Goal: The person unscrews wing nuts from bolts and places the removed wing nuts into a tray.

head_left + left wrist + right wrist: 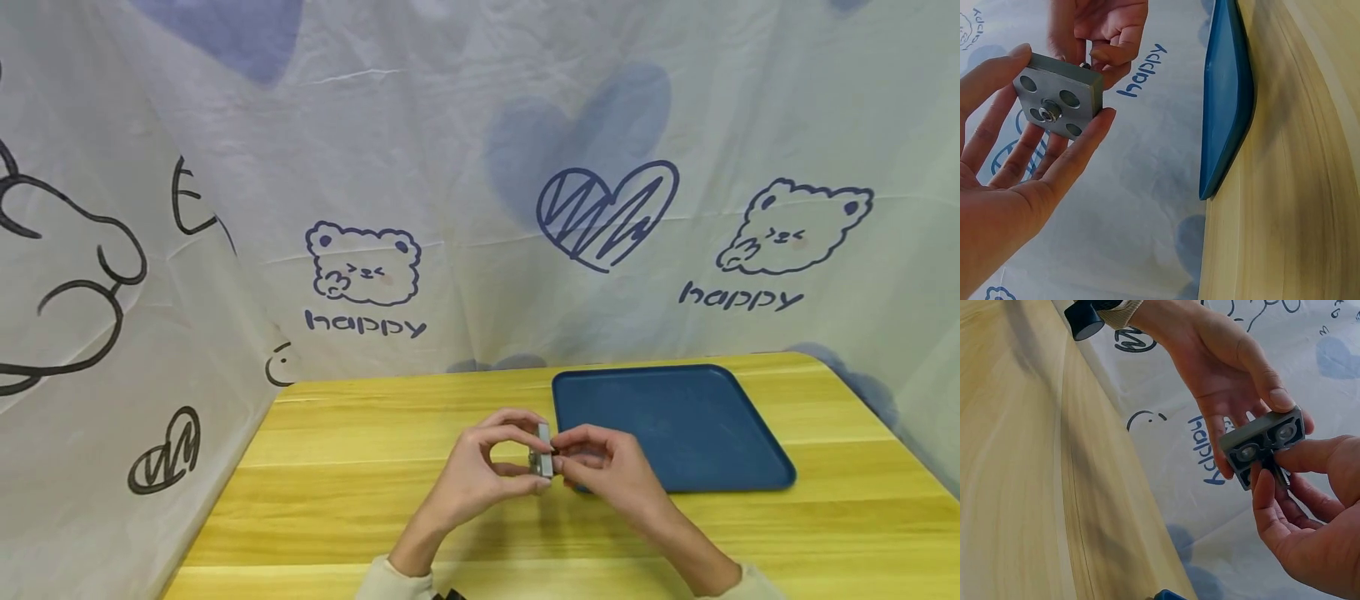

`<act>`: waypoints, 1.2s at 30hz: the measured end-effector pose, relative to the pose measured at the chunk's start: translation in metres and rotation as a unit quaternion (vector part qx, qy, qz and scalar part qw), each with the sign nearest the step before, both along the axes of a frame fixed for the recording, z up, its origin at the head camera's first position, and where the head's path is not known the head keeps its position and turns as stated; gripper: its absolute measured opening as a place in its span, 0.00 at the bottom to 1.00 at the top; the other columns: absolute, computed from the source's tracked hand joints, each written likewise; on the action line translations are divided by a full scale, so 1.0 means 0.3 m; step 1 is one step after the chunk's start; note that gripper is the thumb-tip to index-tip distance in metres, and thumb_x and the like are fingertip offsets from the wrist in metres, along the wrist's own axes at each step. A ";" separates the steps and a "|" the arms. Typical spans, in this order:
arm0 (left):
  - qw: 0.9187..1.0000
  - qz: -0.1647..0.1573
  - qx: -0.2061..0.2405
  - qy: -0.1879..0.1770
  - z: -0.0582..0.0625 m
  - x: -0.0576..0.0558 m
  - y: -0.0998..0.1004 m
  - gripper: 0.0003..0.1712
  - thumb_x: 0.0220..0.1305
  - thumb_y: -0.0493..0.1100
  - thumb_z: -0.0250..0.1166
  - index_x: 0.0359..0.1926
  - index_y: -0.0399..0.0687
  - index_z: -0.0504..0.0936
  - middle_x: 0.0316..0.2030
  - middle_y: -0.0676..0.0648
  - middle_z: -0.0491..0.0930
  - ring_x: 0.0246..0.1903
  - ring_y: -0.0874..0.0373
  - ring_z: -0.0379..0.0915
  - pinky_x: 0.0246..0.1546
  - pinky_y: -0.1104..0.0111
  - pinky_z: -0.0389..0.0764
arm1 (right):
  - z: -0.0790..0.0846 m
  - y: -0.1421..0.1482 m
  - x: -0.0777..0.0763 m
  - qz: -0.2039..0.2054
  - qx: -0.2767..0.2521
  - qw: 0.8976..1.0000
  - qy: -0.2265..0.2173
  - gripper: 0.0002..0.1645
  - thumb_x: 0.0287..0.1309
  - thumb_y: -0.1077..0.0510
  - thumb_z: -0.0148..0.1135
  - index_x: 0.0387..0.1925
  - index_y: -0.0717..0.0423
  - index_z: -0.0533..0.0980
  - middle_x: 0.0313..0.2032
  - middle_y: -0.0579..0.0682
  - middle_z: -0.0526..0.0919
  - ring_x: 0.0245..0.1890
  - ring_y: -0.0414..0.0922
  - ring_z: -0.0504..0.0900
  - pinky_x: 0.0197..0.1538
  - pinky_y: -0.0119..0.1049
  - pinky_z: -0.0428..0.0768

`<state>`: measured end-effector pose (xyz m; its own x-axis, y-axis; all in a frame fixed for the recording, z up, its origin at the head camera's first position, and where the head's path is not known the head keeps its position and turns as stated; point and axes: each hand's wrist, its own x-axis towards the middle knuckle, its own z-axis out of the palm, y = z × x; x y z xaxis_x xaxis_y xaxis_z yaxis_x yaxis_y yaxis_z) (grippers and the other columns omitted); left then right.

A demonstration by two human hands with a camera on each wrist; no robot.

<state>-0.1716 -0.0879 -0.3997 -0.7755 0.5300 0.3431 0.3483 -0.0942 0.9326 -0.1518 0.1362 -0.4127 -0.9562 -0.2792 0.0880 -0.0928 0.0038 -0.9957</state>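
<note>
My left hand (480, 467) holds a small square grey block (1060, 94) by its edges, thumb and fingers on opposite sides. Round holes mark its flat face, and a shiny metal bolt end (1050, 111) stands out at the centre. The block's other face, in the right wrist view, is hollow with round metal-lined recesses. There my right hand (611, 467) pinches at the middle with thumb and fingertips, at a threaded bolt (1284, 479) that sticks out. Its fingertips partly hide the bolt. Both hands are raised above the wooden table (360, 467).
A blue tray (675, 425) lies on the table at the right, partly behind the right hand. White cloth (465, 167) with printed hearts and bears hangs behind the table and at its sides. A black device (1087, 322) sits at the left wrist.
</note>
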 end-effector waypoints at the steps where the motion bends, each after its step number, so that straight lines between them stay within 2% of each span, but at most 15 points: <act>1: 1.000 -0.001 0.003 -0.003 -0.001 -0.001 -0.001 0.17 0.55 0.28 0.77 0.47 0.37 0.88 0.62 0.38 0.74 0.62 0.45 0.70 0.47 0.55 0.88 | 0.001 -0.001 0.001 -0.002 0.004 1.000 0.005 0.19 0.66 0.62 0.68 0.53 0.72 0.78 0.45 0.60 0.85 0.40 0.49 0.88 0.41 0.40 0.88; 4: 1.000 -0.003 0.010 -0.011 -0.003 -0.003 -0.005 0.17 0.55 0.28 0.77 0.47 0.37 0.88 0.61 0.39 0.74 0.63 0.44 0.70 0.47 0.54 0.87 | -0.002 -0.008 0.001 -0.007 0.020 0.999 0.032 0.15 0.65 0.64 0.69 0.49 0.70 0.79 0.45 0.61 0.85 0.42 0.48 0.88 0.44 0.40 0.88; 8: 0.999 -0.004 0.019 -0.028 -0.001 -0.003 -0.011 0.17 0.56 0.28 0.76 0.48 0.36 0.88 0.61 0.39 0.75 0.63 0.44 0.69 0.48 0.52 0.87 | -0.009 -0.019 0.004 -0.012 0.026 0.995 0.098 0.08 0.63 0.68 0.69 0.44 0.66 0.80 0.44 0.61 0.83 0.42 0.46 0.87 0.44 0.38 0.88; 10: 0.999 -0.004 0.022 -0.035 0.001 -0.003 -0.015 0.17 0.57 0.29 0.76 0.49 0.36 0.87 0.61 0.40 0.75 0.64 0.44 0.69 0.48 0.52 0.87 | -0.013 -0.024 0.009 -0.015 0.030 0.989 0.143 0.07 0.62 0.70 0.69 0.42 0.63 0.81 0.44 0.60 0.83 0.42 0.46 0.87 0.43 0.39 0.88; 13: 0.999 -0.005 0.026 -0.045 0.005 -0.003 -0.021 0.18 0.58 0.30 0.76 0.50 0.35 0.87 0.62 0.40 0.75 0.65 0.45 0.69 0.48 0.52 0.87 | -0.018 -0.033 0.015 -0.023 0.042 0.975 0.216 0.09 0.61 0.72 0.68 0.39 0.56 0.81 0.44 0.55 0.84 0.42 0.46 0.86 0.38 0.39 0.89; 15: 0.998 -0.006 0.029 -0.050 0.008 -0.004 -0.024 0.19 0.58 0.31 0.76 0.51 0.35 0.86 0.62 0.40 0.74 0.65 0.45 0.69 0.49 0.52 0.87 | -0.021 -0.039 0.018 -0.030 0.053 0.963 0.263 0.13 0.60 0.73 0.69 0.38 0.52 0.82 0.44 0.51 0.84 0.41 0.45 0.85 0.36 0.38 0.88; 18: 0.998 -0.009 0.039 -0.054 0.012 -0.005 -0.027 0.20 0.58 0.32 0.77 0.51 0.33 0.86 0.62 0.40 0.74 0.65 0.45 0.70 0.49 0.51 0.87 | -0.025 -0.045 0.018 -0.041 0.072 0.937 0.338 0.17 0.58 0.75 0.70 0.36 0.49 0.82 0.43 0.49 0.83 0.39 0.43 0.83 0.35 0.34 0.86; 23: 0.997 -0.011 0.052 -0.054 0.015 -0.008 -0.032 0.21 0.57 0.34 0.78 0.51 0.32 0.85 0.62 0.39 0.74 0.64 0.44 0.70 0.50 0.49 0.86 | -0.033 -0.051 0.011 -0.062 0.092 0.884 0.455 0.22 0.50 0.78 0.72 0.36 0.48 0.82 0.43 0.50 0.82 0.37 0.41 0.82 0.39 0.27 0.82; 26: 0.997 -0.008 0.055 -0.051 0.016 -0.010 -0.033 0.21 0.56 0.34 0.79 0.51 0.32 0.86 0.61 0.39 0.75 0.64 0.43 0.70 0.52 0.49 0.85 | -0.043 -0.055 0.001 -0.066 0.082 0.855 0.507 0.11 0.59 0.70 0.71 0.36 0.50 0.83 0.44 0.53 0.82 0.37 0.43 0.83 0.39 0.26 0.82; 28: 0.997 -0.007 0.057 -0.052 0.015 -0.010 -0.034 0.21 0.56 0.35 0.79 0.51 0.32 0.86 0.61 0.39 0.75 0.64 0.43 0.70 0.52 0.50 0.85 | -0.051 -0.058 -0.006 -0.068 0.074 0.841 0.532 0.04 0.66 0.64 0.68 0.36 0.53 0.83 0.43 0.56 0.81 0.37 0.45 0.83 0.39 0.26 0.82; 30: 0.997 -0.009 0.060 -0.056 0.015 -0.010 -0.036 0.22 0.56 0.35 0.79 0.51 0.32 0.86 0.61 0.38 0.75 0.65 0.42 0.69 0.51 0.52 0.86 | -0.058 -0.062 -0.012 -0.072 0.067 0.830 0.549 0.10 0.73 0.57 0.61 0.35 0.55 0.83 0.43 0.58 0.81 0.38 0.48 0.83 0.39 0.26 0.83; 32: 0.996 -0.010 0.062 -0.059 0.016 -0.010 -0.037 0.21 0.56 0.35 0.79 0.51 0.32 0.85 0.62 0.38 0.74 0.65 0.42 0.69 0.50 0.52 0.86 | -0.062 -0.064 -0.014 -0.075 0.068 0.823 0.558 0.09 0.73 0.58 0.61 0.35 0.56 0.82 0.43 0.58 0.81 0.39 0.49 0.83 0.42 0.25 0.82; 33: 0.996 -0.011 0.062 -0.061 0.016 -0.009 -0.038 0.21 0.57 0.35 0.79 0.51 0.32 0.85 0.62 0.38 0.74 0.65 0.42 0.69 0.50 0.53 0.87 | -0.062 -0.064 -0.013 -0.076 0.070 0.824 0.557 0.08 0.72 0.59 0.62 0.35 0.55 0.82 0.43 0.58 0.81 0.39 0.49 0.83 0.42 0.25 0.82; 35: 0.996 -0.011 0.062 -0.060 0.016 -0.010 -0.037 0.21 0.57 0.33 0.78 0.51 0.31 0.85 0.62 0.37 0.74 0.64 0.42 0.70 0.49 0.52 0.87 | -0.060 -0.062 -0.009 -0.074 0.074 0.834 0.541 0.04 0.67 0.65 0.67 0.36 0.54 0.83 0.44 0.57 0.82 0.40 0.50 0.83 0.43 0.25 0.82; 36: 0.996 -0.010 0.062 -0.057 0.016 -0.011 -0.037 0.21 0.57 0.32 0.78 0.51 0.31 0.85 0.62 0.37 0.74 0.64 0.41 0.70 0.49 0.51 0.87 | -0.057 -0.060 -0.006 -0.071 0.076 0.844 0.525 0.07 0.64 0.68 0.69 0.37 0.52 0.83 0.45 0.57 0.82 0.42 0.50 0.83 0.44 0.26 0.82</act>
<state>-0.1748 -0.0988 -0.3949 -0.8032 0.5041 0.3176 0.2378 -0.2175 0.9466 -0.1535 0.1182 -0.4298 -0.3974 -0.2535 0.8819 -0.9126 0.2101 -0.3508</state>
